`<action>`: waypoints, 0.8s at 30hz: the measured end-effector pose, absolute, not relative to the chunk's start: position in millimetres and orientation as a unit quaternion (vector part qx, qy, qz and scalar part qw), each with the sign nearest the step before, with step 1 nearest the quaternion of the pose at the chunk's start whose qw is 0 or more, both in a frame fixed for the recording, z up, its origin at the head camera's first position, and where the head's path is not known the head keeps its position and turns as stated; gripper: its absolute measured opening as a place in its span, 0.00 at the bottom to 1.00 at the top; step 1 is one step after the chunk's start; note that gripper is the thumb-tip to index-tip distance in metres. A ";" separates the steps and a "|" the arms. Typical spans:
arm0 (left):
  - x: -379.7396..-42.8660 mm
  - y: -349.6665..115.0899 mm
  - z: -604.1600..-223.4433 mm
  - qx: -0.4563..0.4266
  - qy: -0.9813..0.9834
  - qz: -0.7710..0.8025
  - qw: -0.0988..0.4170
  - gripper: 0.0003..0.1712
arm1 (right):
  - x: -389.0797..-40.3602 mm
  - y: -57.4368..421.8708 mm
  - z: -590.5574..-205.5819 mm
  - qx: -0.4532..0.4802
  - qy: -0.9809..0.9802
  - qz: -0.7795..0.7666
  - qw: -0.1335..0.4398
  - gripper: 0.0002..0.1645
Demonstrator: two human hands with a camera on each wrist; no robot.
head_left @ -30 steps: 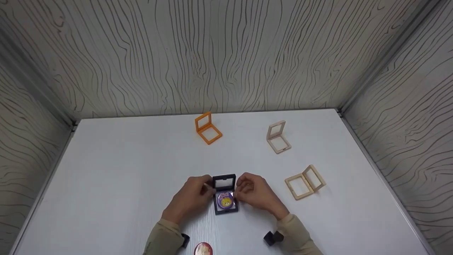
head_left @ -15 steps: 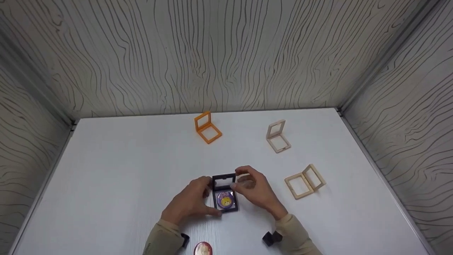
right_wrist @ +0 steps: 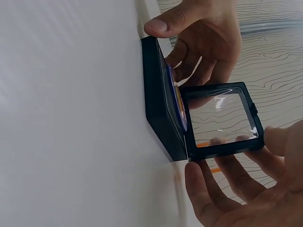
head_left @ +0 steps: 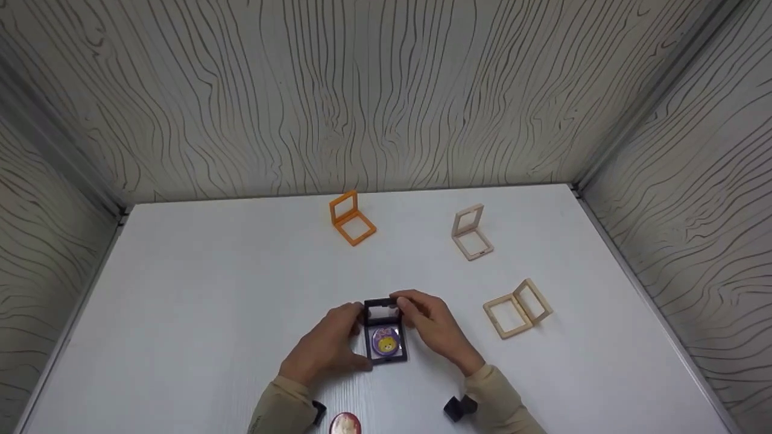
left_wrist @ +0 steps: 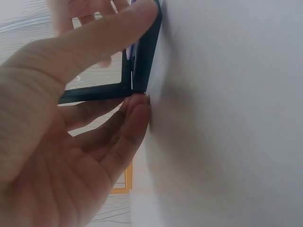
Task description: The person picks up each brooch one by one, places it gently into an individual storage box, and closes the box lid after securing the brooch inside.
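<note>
A small black hinged display frame [head_left: 388,360] with clear film windows stands unfolded on the white table, its lid raised at the back. On the film of its lower half lies a round purple button badge [head_left: 385,342] with a yellow bear face. My left hand [head_left: 325,343] grips the lower half, thumb [left_wrist: 137,16] at the front corner and fingers behind near the hinge. At the lid's upper right corner my right hand [head_left: 439,328] pinches the lid [right_wrist: 222,152] between thumb and fingers, as the right wrist view shows; other fingertips show behind the film.
Three more unfolded frames stand on the table [head_left: 211,289]: an orange one [head_left: 365,236] at the back, a pale pink one [head_left: 463,248] at back right, and a beige one [head_left: 491,316] at right. A red-rimmed round badge [head_left: 345,425] lies at the front edge.
My left thumb has moved from the frame's side to its front corner. My right hand has risen from the lower half's side and taken hold of the lid's upper corner.
</note>
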State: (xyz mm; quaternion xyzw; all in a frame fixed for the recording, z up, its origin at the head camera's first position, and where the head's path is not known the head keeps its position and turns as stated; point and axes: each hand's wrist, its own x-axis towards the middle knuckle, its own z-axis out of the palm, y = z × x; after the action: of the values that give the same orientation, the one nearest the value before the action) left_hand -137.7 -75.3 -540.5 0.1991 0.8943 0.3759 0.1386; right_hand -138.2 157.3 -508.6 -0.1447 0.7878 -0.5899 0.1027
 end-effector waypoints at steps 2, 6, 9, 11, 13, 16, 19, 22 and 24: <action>-137.8 -74.6 -540.3 0.198 0.895 0.374 0.138 0.43 | -138.6 157.4 -508.6 -0.146 0.789 -0.588 0.104 0.20; -137.5 -73.8 -540.2 0.189 0.897 0.373 0.144 0.43 | -139.3 158.3 -508.9 -0.146 0.789 -0.587 0.107 0.19; -137.1 -73.5 -540.6 0.187 0.897 0.372 0.145 0.44 | -139.5 159.4 -509.0 -0.149 0.788 -0.586 0.111 0.18; -136.9 -73.3 -540.8 0.185 0.898 0.373 0.146 0.44 | -139.7 160.4 -508.7 -0.153 0.789 -0.585 0.111 0.17; -136.5 -73.6 -541.0 0.183 0.897 0.374 0.147 0.45 | -139.6 161.1 -507.7 -0.159 0.792 -0.579 0.111 0.17; -136.4 -73.6 -540.7 0.180 0.896 0.377 0.149 0.46 | -139.0 162.1 -505.1 -0.166 0.797 -0.570 0.111 0.16; -136.4 -73.7 -540.6 0.180 0.896 0.377 0.148 0.45 | -138.5 163.7 -501.7 -0.172 0.799 -0.563 0.118 0.15; -136.9 -73.9 -540.1 0.184 0.896 0.377 0.146 0.44 | -140.3 166.5 -501.5 -0.182 0.801 -0.556 0.130 0.15; -137.1 -74.0 -539.5 0.183 0.894 0.383 0.147 0.42 | -143.3 168.9 -504.8 -0.190 0.802 -0.550 0.138 0.15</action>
State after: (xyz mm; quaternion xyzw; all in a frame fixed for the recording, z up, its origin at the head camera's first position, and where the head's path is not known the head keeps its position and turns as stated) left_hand -137.1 -74.0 -539.5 0.1828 0.8936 0.3826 0.1471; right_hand -143.3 168.9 -504.8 -0.1903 0.8016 -0.5498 0.1376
